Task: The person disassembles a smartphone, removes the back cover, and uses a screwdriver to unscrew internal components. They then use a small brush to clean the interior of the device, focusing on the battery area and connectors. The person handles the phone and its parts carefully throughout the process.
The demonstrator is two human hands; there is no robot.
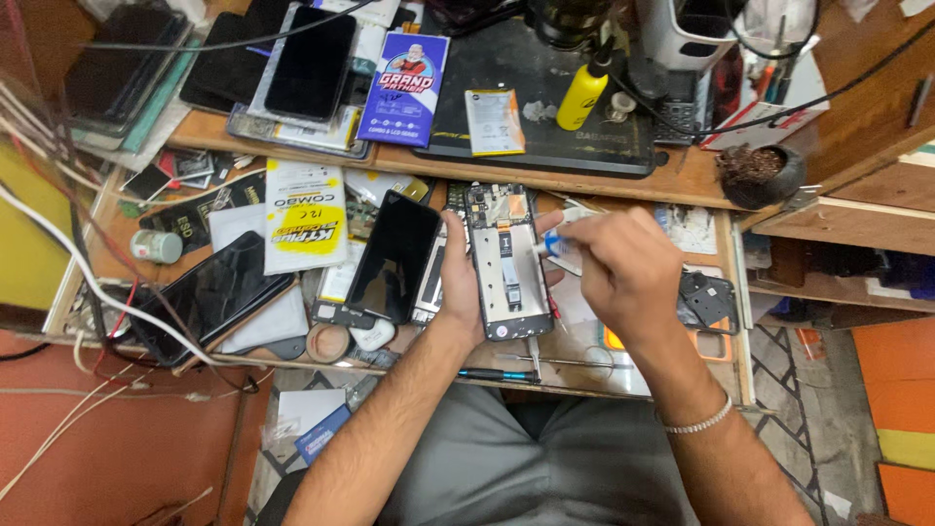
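Phone [506, 263] with its back off sits at the centre of the bench, upright in our view, circuit boards and inner frame exposed. We see the left hand [460, 282] gripping it along its left edge, fingers wrapped behind, thumb on the front rim. Right hand [623, 268] is clenched around a small white and blue tube [555, 244] whose tip touches the phone's right edge near the upper half. A bead bracelet [696, 421] rings the right wrist.

Just left of the held phone, a second phone [394, 255] with a dark screen lies tilted on the bench, and further left a third dark phone [209, 292] lies at a slant near a white cable [88, 278]. Between them a yellow and white packet [304, 214] lies flat. Near edge: a roll of tape [328, 341] and a blue-handled screwdriver [497, 374].

Containers: on the far shelf a black mat [545, 97] carries a yellow squeeze bottle [582, 93] with a black nozzle, standing upright, and a flat white and orange pouch [494, 122]. At far right a small dark round bowl [760, 175] holds brownish stuff; we cannot tell what it is. A white holder [696, 29] stands behind the bottle, contents unclear. Far left, a stack of dark phones [292, 63] lies on a tray. A blue packet [401, 88] lies just right of that stack.
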